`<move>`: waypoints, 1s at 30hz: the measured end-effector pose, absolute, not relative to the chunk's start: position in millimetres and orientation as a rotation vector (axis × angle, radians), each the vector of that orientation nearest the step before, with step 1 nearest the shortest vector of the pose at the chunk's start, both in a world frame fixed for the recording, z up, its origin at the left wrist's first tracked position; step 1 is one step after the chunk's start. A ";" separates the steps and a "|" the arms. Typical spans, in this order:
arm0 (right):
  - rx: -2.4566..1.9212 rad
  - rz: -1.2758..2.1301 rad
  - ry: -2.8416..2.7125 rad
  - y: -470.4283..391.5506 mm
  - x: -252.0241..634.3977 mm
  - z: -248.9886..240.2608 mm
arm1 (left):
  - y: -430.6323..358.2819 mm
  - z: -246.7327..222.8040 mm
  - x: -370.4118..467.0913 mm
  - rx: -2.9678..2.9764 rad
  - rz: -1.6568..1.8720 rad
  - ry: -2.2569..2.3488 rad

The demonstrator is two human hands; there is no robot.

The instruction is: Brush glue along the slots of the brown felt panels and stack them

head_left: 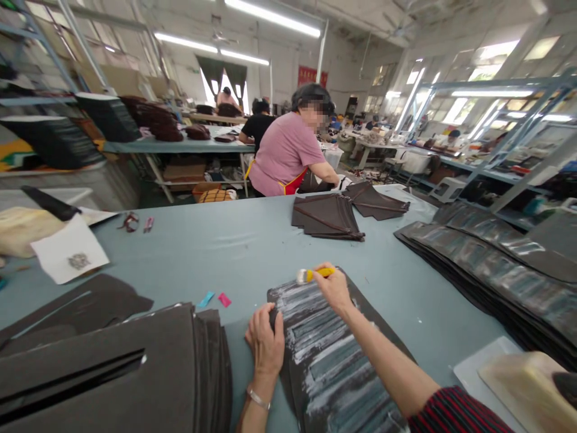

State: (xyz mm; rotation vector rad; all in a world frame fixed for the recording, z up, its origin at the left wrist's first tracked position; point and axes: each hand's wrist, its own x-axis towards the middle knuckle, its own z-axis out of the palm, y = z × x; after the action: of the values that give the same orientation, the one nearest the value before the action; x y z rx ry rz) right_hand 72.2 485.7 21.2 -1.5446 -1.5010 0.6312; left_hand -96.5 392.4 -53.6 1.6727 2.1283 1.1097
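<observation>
The panel (322, 367) lies on the table (216, 240) in front of the person, dark brown-black and flat, its near end running out of view. Whitish, wet-looking streaks cross it in bands, thick and bright in places, thin and grey-blue in others; the right margin is dark and mostly bare.

The right hand (334, 291) pinches the yellow handle of the brush (311, 275), whose pale bristles are at the panel's far edge. The left hand (265, 340) is at the panel's left edge, fingers bent and close together, thumb apart. A dark bit shows between thumb and forefinger; whether they pinch it I cannot tell.

Beyond the far edge, bare table reaches to the dark pieces (324, 215). On the right, a bare strip separates the panel from the coated stack (487, 264). Room is tighter on the left, where the dark stack (112, 367) stands near the left hand.
</observation>
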 end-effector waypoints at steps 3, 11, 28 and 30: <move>-1.370 1.029 -1.510 490.1 28.1 8.1 | 393.5 -51.2 -93.0 1.863 0.985 2.145; -1.771 0.721 -1.184 523.7 150.2 19.2 | 388.2 -50.6 -89.3 1.949 0.980 2.199; -1.520 0.981 -1.309 376.4 118.4 29.0 | 290.7 -38.9 -81.2 1.902 1.026 1.939; -1.451 1.070 -1.408 365.3 98.3 28.4 | 278.8 -37.5 -75.6 1.975 0.975 1.923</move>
State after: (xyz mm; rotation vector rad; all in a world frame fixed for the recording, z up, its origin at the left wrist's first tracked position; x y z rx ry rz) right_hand 98.3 365.3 28.4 -1.4506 -1.4079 1.0705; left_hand -75.6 278.8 -37.5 1.9754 1.9235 0.9748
